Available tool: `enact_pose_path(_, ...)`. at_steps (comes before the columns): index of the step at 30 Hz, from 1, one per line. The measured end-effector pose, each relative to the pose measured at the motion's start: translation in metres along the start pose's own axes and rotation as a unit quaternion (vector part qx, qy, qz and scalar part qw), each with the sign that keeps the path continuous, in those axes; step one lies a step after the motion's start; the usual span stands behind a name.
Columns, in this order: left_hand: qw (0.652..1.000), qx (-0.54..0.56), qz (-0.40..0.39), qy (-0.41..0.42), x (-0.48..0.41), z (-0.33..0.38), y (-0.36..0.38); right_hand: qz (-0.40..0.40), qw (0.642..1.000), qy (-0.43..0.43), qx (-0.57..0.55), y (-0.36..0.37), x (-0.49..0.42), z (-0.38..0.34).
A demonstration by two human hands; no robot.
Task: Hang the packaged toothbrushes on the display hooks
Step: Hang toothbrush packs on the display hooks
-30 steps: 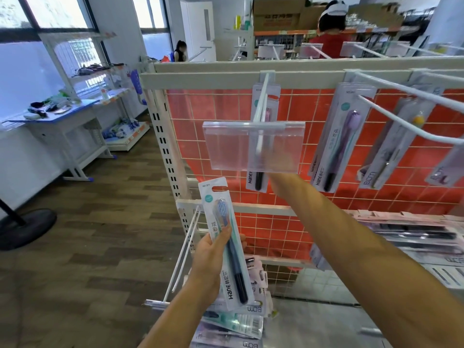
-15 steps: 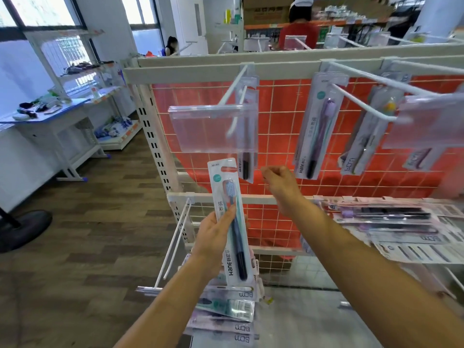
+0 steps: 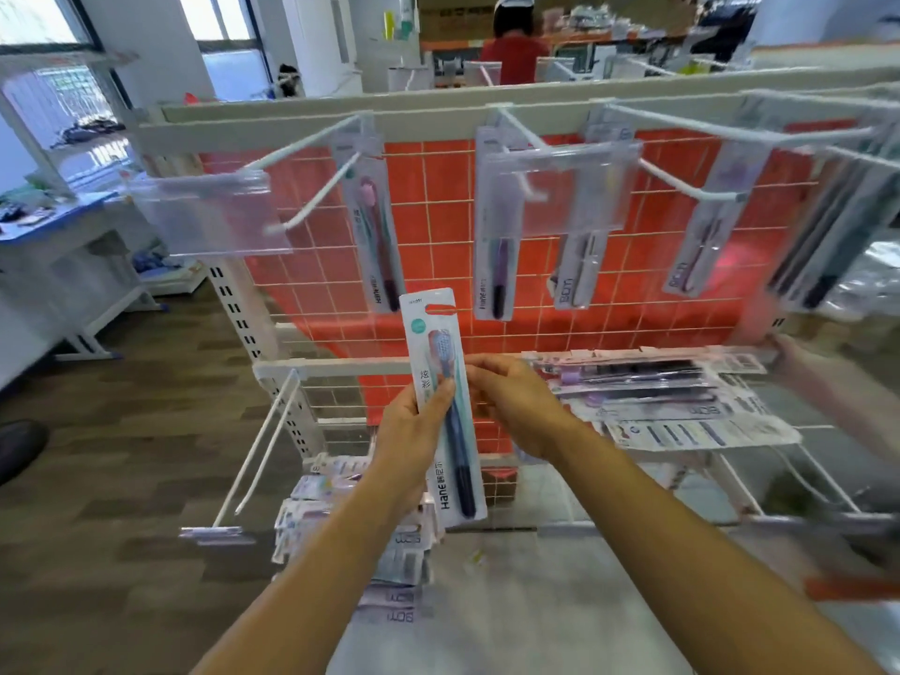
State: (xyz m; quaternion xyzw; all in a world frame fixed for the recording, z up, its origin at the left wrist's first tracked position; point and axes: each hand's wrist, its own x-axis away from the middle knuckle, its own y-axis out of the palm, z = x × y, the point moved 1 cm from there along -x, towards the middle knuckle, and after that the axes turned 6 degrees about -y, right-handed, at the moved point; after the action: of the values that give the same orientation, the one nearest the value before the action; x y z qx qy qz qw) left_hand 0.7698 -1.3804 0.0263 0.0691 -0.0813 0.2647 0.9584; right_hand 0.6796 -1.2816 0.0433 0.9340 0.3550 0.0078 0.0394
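A packaged toothbrush [image 3: 439,318], white and teal card with a dark blue brush, stands upright in front of the red grid panel [image 3: 438,197]. My left hand [image 3: 414,440] grips its lower left side, thumb across the front. From the right, my right hand [image 3: 521,406] comes in with loosely curled fingers, its fingertips touching the card's right edge. Above left, a white display hook [image 3: 311,197] sticks out behind a clear label holder [image 3: 209,211]; one package [image 3: 375,226] hangs at its back. More packages [image 3: 496,265] hang on hooks further right.
Several loose packages lie on the wire shelf [image 3: 657,397] to the right, and a pile [image 3: 341,509] sits low at the rack's foot. A bare lower hook [image 3: 263,445] juts out left. Another person's hand [image 3: 789,353] holds the shelf's right end. Tables stand far left.
My right hand has dropped from the upper hook to the package's right edge. My left hand has raised the package and brought it to the centre. My view has shifted left and closer.
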Motion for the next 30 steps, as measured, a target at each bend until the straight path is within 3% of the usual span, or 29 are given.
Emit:
enact_pose_path(7, 1.0, 0.021, 0.02, -0.001, 0.023, -0.015, 0.067, -0.018, 0.998, 0.028, -0.056, -0.058, 0.044, -0.003)
enact_pose_path(13, 0.999, 0.005, 0.038, -0.002, 0.045, -0.032, 0.107, -0.045, 0.998, 0.035, -0.032, -0.1, 0.07, 0.009)
enact_pose_path(30, 0.998, -0.006, 0.016, -0.059, 0.099, -0.079, 0.121, -0.008, 0.998, 0.025, -0.062, -0.114, 0.144, 0.054)
